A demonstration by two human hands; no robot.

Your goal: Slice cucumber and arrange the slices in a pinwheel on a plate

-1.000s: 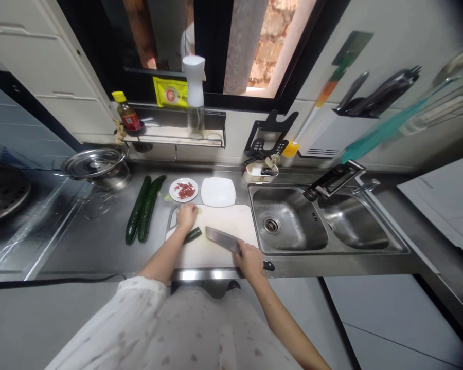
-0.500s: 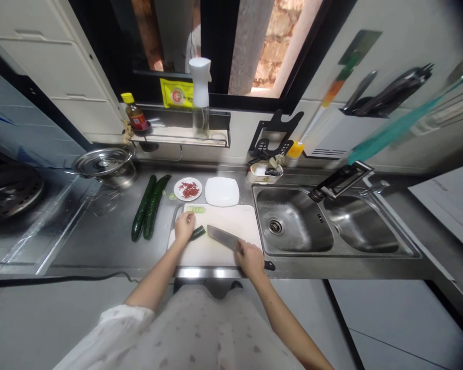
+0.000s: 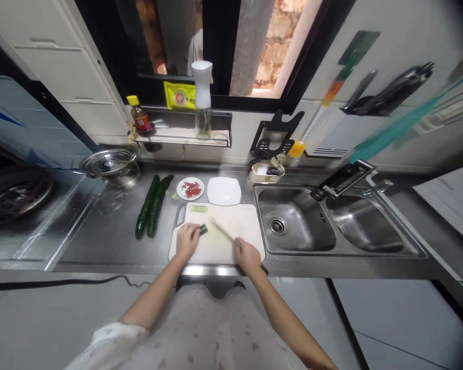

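Observation:
On the white cutting board (image 3: 224, 252), my left hand (image 3: 187, 240) is closed over a short piece of cucumber (image 3: 203, 229), whose dark green end sticks out to the right of the fingers. My right hand (image 3: 249, 257) grips a kitchen knife (image 3: 224, 229) by its handle, the blade turned edge-down and pointing up-left, a little apart from the cucumber piece. A row of thin cucumber slices (image 3: 198, 208) lies at the board's upper left. Behind the board stand a small plate of chopped red bits (image 3: 191, 189) and a white square dish (image 3: 224, 191).
Two whole cucumbers (image 3: 153, 208) lie left of the board. A lidded steel pot (image 3: 113, 167) stands at the back left. To the right is a double sink (image 3: 297, 246) with a black faucet (image 3: 341, 180). A shelf with a sauce bottle (image 3: 141, 117) and spray bottle (image 3: 202, 100) hangs behind.
My left hand has come down from beside the slices onto the cucumber piece. The knife has rolled from showing its flat side to standing on edge.

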